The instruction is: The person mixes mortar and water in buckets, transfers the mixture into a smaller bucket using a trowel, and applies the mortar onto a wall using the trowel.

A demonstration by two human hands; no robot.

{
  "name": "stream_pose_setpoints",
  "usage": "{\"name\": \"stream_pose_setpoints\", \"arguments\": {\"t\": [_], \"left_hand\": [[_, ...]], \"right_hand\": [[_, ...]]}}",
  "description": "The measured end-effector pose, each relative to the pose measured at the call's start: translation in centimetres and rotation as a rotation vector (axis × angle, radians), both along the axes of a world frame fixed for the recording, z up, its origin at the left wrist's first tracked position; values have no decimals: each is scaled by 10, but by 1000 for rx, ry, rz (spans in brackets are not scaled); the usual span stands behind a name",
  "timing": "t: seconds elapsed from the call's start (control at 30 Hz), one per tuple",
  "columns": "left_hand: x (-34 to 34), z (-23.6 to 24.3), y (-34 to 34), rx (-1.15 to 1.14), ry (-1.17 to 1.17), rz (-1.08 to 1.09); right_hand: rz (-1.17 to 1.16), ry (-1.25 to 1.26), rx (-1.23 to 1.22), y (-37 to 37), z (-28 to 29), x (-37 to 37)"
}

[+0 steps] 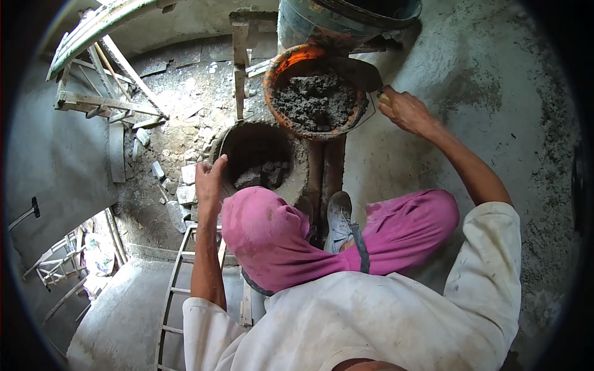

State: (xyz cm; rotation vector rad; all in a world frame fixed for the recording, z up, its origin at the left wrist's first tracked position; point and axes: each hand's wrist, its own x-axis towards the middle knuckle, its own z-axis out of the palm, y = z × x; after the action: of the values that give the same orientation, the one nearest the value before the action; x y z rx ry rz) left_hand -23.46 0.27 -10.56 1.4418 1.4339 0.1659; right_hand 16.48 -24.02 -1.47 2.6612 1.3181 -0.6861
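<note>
My right hand (408, 114) is closed round the pale handle of a trowel (364, 73), whose dark blade reaches over the right side of an orange bucket (270, 93). Grey wet mortar (315, 99) fills much of that bucket, and its rim is smeared with the same stuff. My left hand (209, 179) grips the left rim of a grey, mortar-crusted bucket (299, 170), thumb at the edge. Dark lumps (265, 175) lie in the shaded bottom of this second bucket, which is nearer to me and left of the orange one.
A large blue drum (309, 28) stands beyond the orange bucket. Wooden planks (334, 167) run beneath my feet. Far below on the left are rubble (185, 175), a ladder (167, 309) and a wooden trestle (111, 102). A plastered wall (433, 154) rises along my right.
</note>
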Motion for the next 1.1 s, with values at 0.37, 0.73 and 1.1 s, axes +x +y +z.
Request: {"name": "stream_pose_setpoints", "arguments": {"t": [0.37,0.73,1.1], "left_hand": [[26,-9,8,104,293,-33],[30,17,-14,129,278,-25],[14,14,-17,162,252,-36]], "right_hand": [[-420,772,81,25,-29,-75],[-613,1193,218,55,-54,-113],[-889,1464,574,46,-80,-139]]}}
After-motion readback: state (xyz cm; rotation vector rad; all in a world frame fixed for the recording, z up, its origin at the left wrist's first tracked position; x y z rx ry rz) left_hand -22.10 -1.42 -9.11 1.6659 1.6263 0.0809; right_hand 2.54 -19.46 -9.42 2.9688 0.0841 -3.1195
